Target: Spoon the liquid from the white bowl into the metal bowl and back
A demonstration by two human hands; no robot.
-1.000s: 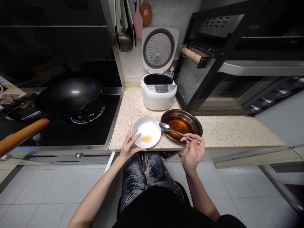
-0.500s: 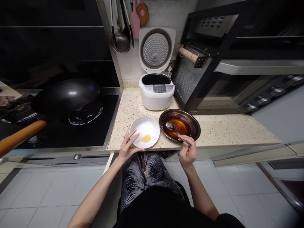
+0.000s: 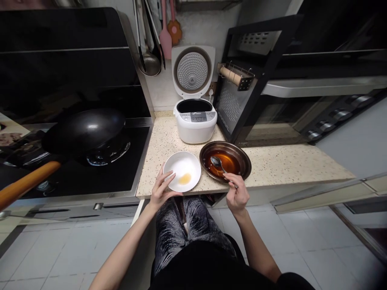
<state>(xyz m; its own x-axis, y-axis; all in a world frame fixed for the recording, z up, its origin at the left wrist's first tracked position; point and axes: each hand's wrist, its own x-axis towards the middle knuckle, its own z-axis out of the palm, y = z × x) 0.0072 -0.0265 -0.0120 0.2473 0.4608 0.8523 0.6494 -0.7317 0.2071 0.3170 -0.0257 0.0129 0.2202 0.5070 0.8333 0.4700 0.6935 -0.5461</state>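
Observation:
A white bowl [image 3: 183, 162] with a small pool of amber liquid [image 3: 185, 179] in it is at the counter's front edge. My left hand [image 3: 159, 192] grips its left side, fingers over the rim and thumb along the near side. To the right stands a round metal basin [image 3: 248, 164] holding reddish-brown liquid [image 3: 229, 161]. Pinched by its handle in my right hand [image 3: 237, 196], a metal spoon [image 3: 215, 162] extends over the basin, bowl end above or at the liquid. Whether it touches the liquid I cannot tell.
An open white rice cooker [image 3: 196, 129] stands behind the bowls. On the left, a black wok [image 3: 87, 131] sits on the gas stove [image 3: 121, 173], its wooden handle [image 3: 33, 183] pointing toward me. A black rack [image 3: 229, 108] with an oven is at right. Utensils hang on the wall.
The whole view has shifted slightly as my head moved. My left hand stays on the bowl, and my right hand still holds the spoon over the basin, with little visible movement.

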